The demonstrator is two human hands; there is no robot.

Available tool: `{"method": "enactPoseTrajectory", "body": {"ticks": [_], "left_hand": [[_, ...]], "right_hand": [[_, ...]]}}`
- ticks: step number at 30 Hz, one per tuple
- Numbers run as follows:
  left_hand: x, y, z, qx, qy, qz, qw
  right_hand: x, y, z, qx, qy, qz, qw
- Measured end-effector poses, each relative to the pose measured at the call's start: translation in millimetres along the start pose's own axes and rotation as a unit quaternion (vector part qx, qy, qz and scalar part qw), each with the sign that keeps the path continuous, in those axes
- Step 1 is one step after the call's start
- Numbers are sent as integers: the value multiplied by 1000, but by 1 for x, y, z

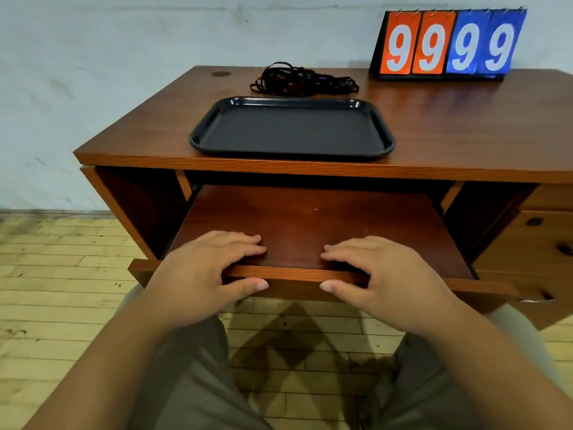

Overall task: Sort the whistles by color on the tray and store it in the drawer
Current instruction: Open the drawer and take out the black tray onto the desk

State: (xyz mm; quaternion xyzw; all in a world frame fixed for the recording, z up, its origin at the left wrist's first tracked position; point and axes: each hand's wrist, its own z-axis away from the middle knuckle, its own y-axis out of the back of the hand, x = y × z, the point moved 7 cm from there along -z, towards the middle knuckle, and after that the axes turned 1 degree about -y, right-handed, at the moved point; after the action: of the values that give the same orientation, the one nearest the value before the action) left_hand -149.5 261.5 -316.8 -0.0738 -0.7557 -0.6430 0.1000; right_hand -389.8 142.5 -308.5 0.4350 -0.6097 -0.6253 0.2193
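Note:
A black tray (291, 150) lies bare on the wooden desk top, near its front edge. Behind it sits a tangled pile of whistles on black cords (302, 80); their colours are hard to make out. Below the desk top a flat wooden drawer (313, 218) is pulled out toward me and has nothing on it. My left hand (204, 271) grips the drawer's front edge, fingers on top and thumb on the front face. My right hand (381, 274) holds the same edge the same way, a little to the right.
A flip scoreboard (446, 41) showing 9999, two orange and two blue cards, stands at the desk's back right. Closed drawers with dark handles (533, 221) fill the desk's right side. My knees are below the drawer, over a wooden floor.

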Motion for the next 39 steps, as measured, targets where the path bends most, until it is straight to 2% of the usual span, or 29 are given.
{"method": "enactPoseTrajectory", "body": {"ticks": [12, 18, 22, 28, 33, 39], "left_hand": [[-19, -5, -52, 22, -18, -28, 999], [-28, -6, -73, 31, 4, -9, 999], [-30, -12, -79, 37, 16, -43, 998], [-32, -22, -86, 100, 59, -55, 992], [-34, -25, -93, 112, 60, -46, 991], [-42, -22, -100, 114, 28, 7, 993]], "right_hand": [[20, -7, -39, 6, -27, 26, 999], [31, -10, -57, 30, -26, 44, 998], [36, -17, -69, 37, -28, 72, 996], [39, -17, -78, 140, -19, 98, 985], [41, -17, -82, 207, -4, 72, 976], [51, -16, -89, 165, 13, 53, 985]]}}
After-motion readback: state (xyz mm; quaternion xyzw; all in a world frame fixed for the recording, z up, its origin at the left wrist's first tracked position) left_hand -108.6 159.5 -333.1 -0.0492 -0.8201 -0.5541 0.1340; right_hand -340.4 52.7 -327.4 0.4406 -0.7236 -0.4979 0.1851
